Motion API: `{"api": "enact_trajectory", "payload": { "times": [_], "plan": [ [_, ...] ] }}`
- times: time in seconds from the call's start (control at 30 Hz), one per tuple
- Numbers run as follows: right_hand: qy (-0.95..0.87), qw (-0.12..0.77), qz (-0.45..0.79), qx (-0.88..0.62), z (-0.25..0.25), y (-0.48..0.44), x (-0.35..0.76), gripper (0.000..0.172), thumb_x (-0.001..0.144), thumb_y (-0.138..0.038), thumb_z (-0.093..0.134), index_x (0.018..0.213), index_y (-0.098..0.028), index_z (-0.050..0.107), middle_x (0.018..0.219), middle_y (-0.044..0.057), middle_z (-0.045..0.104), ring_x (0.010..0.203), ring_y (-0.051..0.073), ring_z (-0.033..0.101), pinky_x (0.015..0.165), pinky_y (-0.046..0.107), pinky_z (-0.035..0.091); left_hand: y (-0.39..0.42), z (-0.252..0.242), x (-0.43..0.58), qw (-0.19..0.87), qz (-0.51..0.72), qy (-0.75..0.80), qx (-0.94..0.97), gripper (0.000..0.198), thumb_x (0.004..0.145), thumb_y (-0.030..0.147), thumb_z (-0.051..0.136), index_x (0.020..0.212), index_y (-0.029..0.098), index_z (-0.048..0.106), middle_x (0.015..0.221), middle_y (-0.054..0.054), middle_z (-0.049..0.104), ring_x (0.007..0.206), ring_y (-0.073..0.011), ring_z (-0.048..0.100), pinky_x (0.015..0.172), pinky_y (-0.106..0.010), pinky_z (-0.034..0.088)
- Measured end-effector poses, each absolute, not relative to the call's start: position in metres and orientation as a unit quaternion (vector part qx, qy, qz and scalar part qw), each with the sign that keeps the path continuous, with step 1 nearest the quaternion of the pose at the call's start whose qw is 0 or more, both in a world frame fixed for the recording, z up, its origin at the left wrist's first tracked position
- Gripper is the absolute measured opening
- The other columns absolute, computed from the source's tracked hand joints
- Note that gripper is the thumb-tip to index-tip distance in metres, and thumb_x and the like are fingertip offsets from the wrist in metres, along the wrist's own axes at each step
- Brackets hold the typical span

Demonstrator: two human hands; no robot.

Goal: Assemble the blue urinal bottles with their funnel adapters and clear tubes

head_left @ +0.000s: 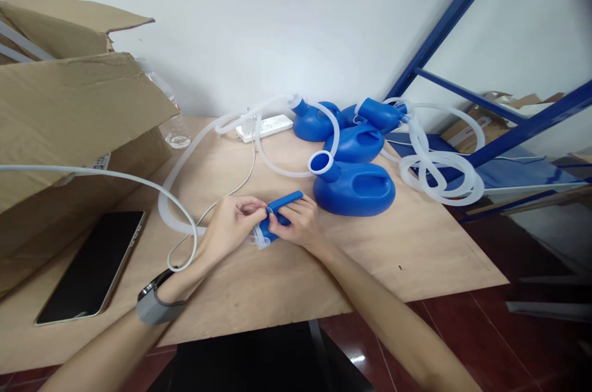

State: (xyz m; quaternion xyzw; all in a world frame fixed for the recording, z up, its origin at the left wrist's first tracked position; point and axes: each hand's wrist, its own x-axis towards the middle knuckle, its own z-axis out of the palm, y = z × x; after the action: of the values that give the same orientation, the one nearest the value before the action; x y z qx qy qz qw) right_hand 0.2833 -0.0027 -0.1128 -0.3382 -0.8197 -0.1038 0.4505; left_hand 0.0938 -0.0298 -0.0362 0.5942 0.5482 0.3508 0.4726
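Note:
My right hand (298,222) is closed around a blue plastic fitting (285,199) with a long flat edge on top. From the left, my left hand (238,219) pinches at the near end of the same fitting, thumb and forefinger together; a thin pale bit shows by the fingertips. Under the fingers, a clear plastic connector (261,239) sits at the fitting's lower end, beside a translucent tube (169,210). My fingers hide much of the fitting. Just right of my right hand rests a blue urinal bottle (358,191), its white-rimmed mouth open.
More blue bottles (354,144) and a coiled translucent tube (444,179) lie behind and right. A white power strip (272,127) is near the wall. On the left are an open cardboard box (83,108), a clear bottle (177,133) and a phone (92,265). A white cable (124,174) crosses my left wrist.

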Motion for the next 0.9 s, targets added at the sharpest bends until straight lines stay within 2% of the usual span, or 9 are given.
{"api": "enact_trajectory", "payload": {
  "times": [0.2, 0.33, 0.5, 0.6, 0.67, 0.8, 0.9],
  "plan": [
    [-0.827, 0.448, -0.087, -0.329, -0.112, -0.002, 0.286, 0.024, 0.094, -0.028, 0.062, 0.07, -0.026, 0.068, 0.063, -0.002, 0.074, 0.057, 0.015, 0.067, 0.062, 0.035, 0.046, -0.02, -0.039, 0.087, 0.536, 0.329, 0.518, 0.58, 0.025, 0.07, 0.04, 0.074, 0.079, 0.018, 0.08, 0.075, -0.004, 0.08, 0.066, -0.0181, 0.071, 0.056, -0.024, 0.053],
    [-0.819, 0.468, -0.063, -0.325, -0.108, -0.004, 0.285, 0.028, 0.098, -0.029, 0.06, 0.074, -0.025, 0.072, 0.067, -0.001, 0.077, 0.058, 0.015, 0.067, 0.065, 0.035, 0.047, -0.015, -0.041, 0.084, 0.54, 0.321, 0.506, 0.591, 0.03, 0.068, 0.042, 0.078, 0.086, 0.019, 0.082, 0.088, -0.006, 0.084, 0.08, -0.0227, 0.077, 0.068, -0.03, 0.061],
    [-0.817, 0.438, 0.002, -0.375, -0.104, -0.005, 0.285, 0.033, 0.107, -0.032, 0.054, 0.088, -0.025, 0.079, 0.087, 0.002, 0.084, 0.081, 0.02, 0.075, 0.084, 0.039, 0.05, -0.016, -0.04, 0.082, 0.499, 0.322, 0.503, 0.629, 0.041, 0.075, 0.053, 0.078, 0.098, 0.019, 0.082, 0.105, -0.009, 0.084, 0.097, -0.0282, 0.078, 0.082, -0.037, 0.064],
    [-0.802, 0.435, 0.017, -0.409, -0.102, -0.001, 0.288, 0.036, 0.111, -0.032, 0.05, 0.094, -0.023, 0.081, 0.091, 0.004, 0.084, 0.089, 0.022, 0.076, 0.091, 0.042, 0.047, -0.018, -0.035, 0.079, 0.458, 0.319, 0.499, 0.662, 0.049, 0.081, 0.059, 0.077, 0.112, 0.022, 0.08, 0.122, -0.009, 0.081, 0.119, -0.0313, 0.074, 0.099, -0.042, 0.061],
    [-0.79, 0.427, 0.028, -0.439, -0.101, 0.003, 0.29, 0.039, 0.111, -0.034, 0.049, 0.091, -0.024, 0.081, 0.09, 0.003, 0.084, 0.089, 0.023, 0.076, 0.094, 0.043, 0.046, -0.018, -0.031, 0.074, 0.409, 0.3, 0.516, 0.69, 0.058, 0.083, 0.063, 0.075, 0.124, 0.023, 0.076, 0.135, -0.011, 0.076, 0.129, -0.0339, 0.068, 0.103, -0.045, 0.059],
    [-0.754, 0.426, 0.052, -0.497, -0.1, 0.009, 0.291, 0.042, 0.112, -0.038, 0.05, 0.086, -0.026, 0.08, 0.088, 0.002, 0.084, 0.093, 0.023, 0.075, 0.103, 0.044, 0.042, -0.015, -0.025, 0.061, 0.31, 0.213, 0.538, 0.754, 0.088, 0.079, 0.073, 0.071, 0.147, 0.018, 0.063, 0.154, -0.016, 0.063, 0.14, -0.0395, 0.058, 0.111, -0.051, 0.052],
    [-0.73, 0.425, 0.075, -0.53, -0.099, 0.011, 0.289, 0.044, 0.112, -0.04, 0.046, 0.087, -0.026, 0.081, 0.09, 0.004, 0.083, 0.098, 0.025, 0.073, 0.105, 0.045, 0.043, -0.011, -0.02, 0.052, 0.295, 0.126, 0.543, 0.776, 0.098, 0.081, 0.08, 0.061, 0.154, 0.016, 0.056, 0.158, -0.017, 0.058, 0.142, -0.0413, 0.056, 0.117, -0.052, 0.046]
  ]
}}
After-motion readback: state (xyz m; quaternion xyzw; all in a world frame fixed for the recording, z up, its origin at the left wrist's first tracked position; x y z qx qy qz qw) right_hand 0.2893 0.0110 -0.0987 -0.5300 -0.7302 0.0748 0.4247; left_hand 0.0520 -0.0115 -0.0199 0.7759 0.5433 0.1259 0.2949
